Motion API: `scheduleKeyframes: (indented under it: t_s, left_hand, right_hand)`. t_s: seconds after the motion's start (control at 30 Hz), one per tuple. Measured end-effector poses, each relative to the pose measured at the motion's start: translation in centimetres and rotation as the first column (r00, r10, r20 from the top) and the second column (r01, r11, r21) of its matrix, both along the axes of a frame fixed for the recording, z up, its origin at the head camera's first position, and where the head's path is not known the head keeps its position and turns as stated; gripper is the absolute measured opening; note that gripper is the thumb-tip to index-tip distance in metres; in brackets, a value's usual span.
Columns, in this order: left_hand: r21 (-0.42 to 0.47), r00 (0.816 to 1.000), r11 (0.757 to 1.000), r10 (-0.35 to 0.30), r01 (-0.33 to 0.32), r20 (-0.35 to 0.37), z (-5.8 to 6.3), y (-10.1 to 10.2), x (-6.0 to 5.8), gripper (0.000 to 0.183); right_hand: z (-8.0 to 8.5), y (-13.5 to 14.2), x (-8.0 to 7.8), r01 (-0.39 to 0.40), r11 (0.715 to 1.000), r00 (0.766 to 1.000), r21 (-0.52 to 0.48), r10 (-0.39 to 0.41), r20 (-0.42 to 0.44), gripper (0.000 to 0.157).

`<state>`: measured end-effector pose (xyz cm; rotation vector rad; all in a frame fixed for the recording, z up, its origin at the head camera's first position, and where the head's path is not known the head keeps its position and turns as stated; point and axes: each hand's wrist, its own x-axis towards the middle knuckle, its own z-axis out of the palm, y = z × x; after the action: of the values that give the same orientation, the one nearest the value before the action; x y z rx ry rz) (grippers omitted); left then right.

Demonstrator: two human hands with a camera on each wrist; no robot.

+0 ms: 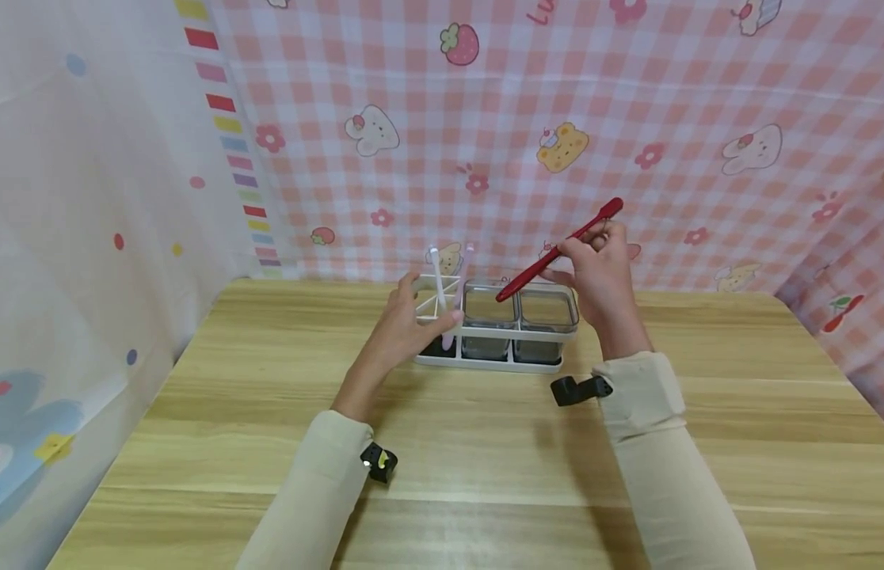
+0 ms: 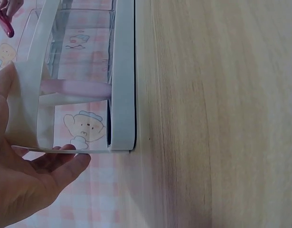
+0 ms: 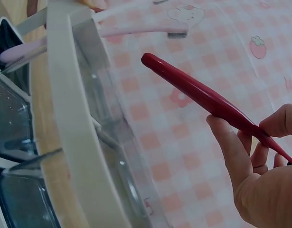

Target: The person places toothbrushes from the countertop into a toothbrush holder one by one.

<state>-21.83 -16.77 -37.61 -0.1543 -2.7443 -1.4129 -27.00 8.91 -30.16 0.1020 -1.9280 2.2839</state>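
Observation:
A white toothbrush holder (image 1: pixel 513 334) stands near the back of the table. My left hand (image 1: pixel 406 324) grips its left end, the thumb across the front rail (image 2: pixel 24 109) and the fingers around the side. In that end compartment a white toothbrush (image 1: pixel 438 277) and a pale pink toothbrush (image 1: pixel 465 273) stand leaning, heads up. My right hand (image 1: pixel 604 273) pinches a red toothbrush (image 1: pixel 549 260) near its neck, above the holder's right side. The red handle (image 3: pixel 198 95) slants down to the left over the cups, its lower end free of the fingers.
Two clear cups, a middle one (image 1: pixel 488 313) and a right one (image 1: pixel 549 309), sit in the holder's other compartments. Behind the wooden table (image 1: pixel 470 459) hangs a pink checked cloth (image 1: pixel 485 119); a white patterned cloth (image 1: pixel 93 198) hangs at the left.

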Motion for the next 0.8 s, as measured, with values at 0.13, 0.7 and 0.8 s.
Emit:
scheduleKeyframes:
  t_s: [0.13,0.7,0.8]
  left_hand:
    - [0.003,1.000,1.000,-0.004,0.004,-0.004,0.0,0.0,0.0,0.102]
    - [0.007,1.000,1.000,-0.004,0.004,0.005,0.0,-0.1,0.0,0.103]
    - [0.009,1.000,1.000,0.001,-0.001,0.005,0.1,0.0,0.0,0.102]
  right_hand:
    - [-0.1,-0.5,0.0,-0.019,1.000,1.000,-0.002,0.019,-0.007,0.031]
    - [0.6,-2.7,0.1,-0.060,0.998,0.998,0.028,0.059,0.012,0.033]
    - [0.4,-3.1,0.2,-0.082,0.996,0.997,0.037,0.081,0.013,0.034]
